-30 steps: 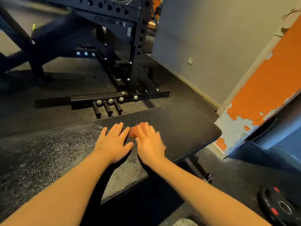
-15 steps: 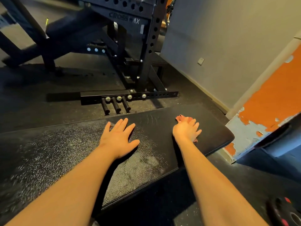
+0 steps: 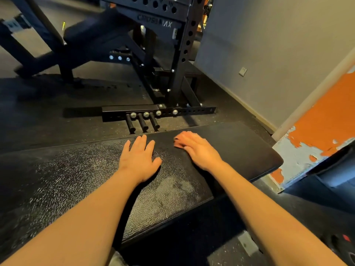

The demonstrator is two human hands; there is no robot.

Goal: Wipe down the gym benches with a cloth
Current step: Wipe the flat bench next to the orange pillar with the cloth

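Pressing rather than clutching, the right hand point(image 3: 199, 148) lies with fingers stretched over a small pinkish cloth point(image 3: 178, 144). Only a crumpled edge of the cloth shows, past the fingertips. The left hand point(image 3: 139, 158) is spread palm-down on the bench pad point(image 3: 242, 150), holding nothing and bracing the person.

Half a second ago the right hand and cloth were out near the pad's rounded right end. They have since slid back toward the middle and now sit near the left hand but apart from it. A second ago the two hands were side by side, so this looks like a full out-and-back stroke over the right part of the pad. The left hand has barely shifted. That section has probably had its pass, while the long stretch of pad to the left looks unwiped.

The pad is black, grained vinyl that catches the light in speckles, with a paler smeared patch point(image 3: 172, 189) near its front edge. It may be damp, though that cannot be told for sure.

Beyond it, on dark rubber flooring, stands a black perforated power rack point(image 3: 182, 54) with three short pegs point(image 3: 142, 122) at its base. Another bench point(image 3: 96, 35) sits behind the rack. A grey wall point(image 3: 269, 45) carries a socket point(image 3: 243, 71), and a pillar with peeling orange paint point(image 3: 322, 127) stands just beside the pad's right end.
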